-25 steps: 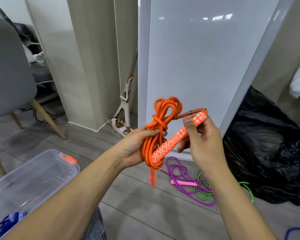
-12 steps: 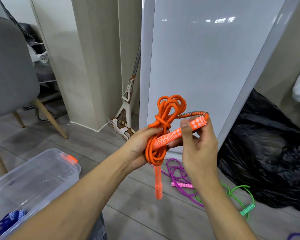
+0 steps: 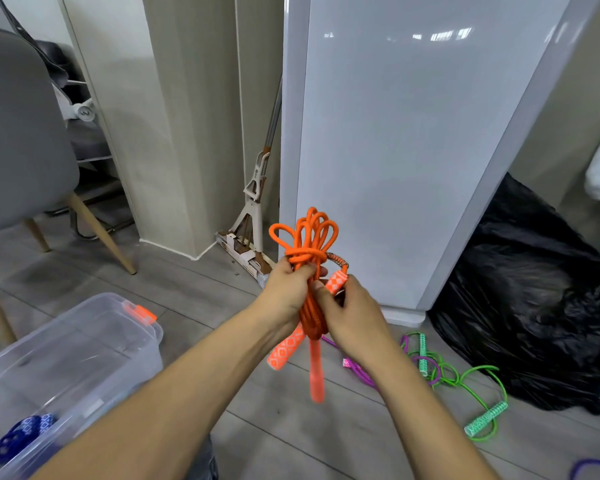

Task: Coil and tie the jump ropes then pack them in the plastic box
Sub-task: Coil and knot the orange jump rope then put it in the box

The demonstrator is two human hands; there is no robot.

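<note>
An orange jump rope (image 3: 307, 240) is coiled into a bundle with a wrap around its middle. My left hand (image 3: 288, 292) grips the bundle just below the wrap. Beside it, my right hand (image 3: 349, 315) holds the patterned orange handle (image 3: 335, 282) against the coil. The handle's lower end (image 3: 286, 348) sticks out under my left hand, and the second handle (image 3: 316, 372) hangs down. The clear plastic box (image 3: 84, 344) with an orange latch stands open at the lower left. A blue rope (image 3: 18, 436) lies in it.
A purple rope (image 3: 359, 370) and a green rope (image 3: 471, 393) lie loose on the grey floor, right of my hands. A black plastic bag (image 3: 534, 292) sits at the right. A white panel (image 3: 413, 150) stands ahead, with a mop (image 3: 253, 202) and a grey chair (image 3: 18, 140) to the left.
The handle was pushed down into the coil, so its lower end now shows below my left hand. My right hand slid in against the bundle. The view tilted slightly.
</note>
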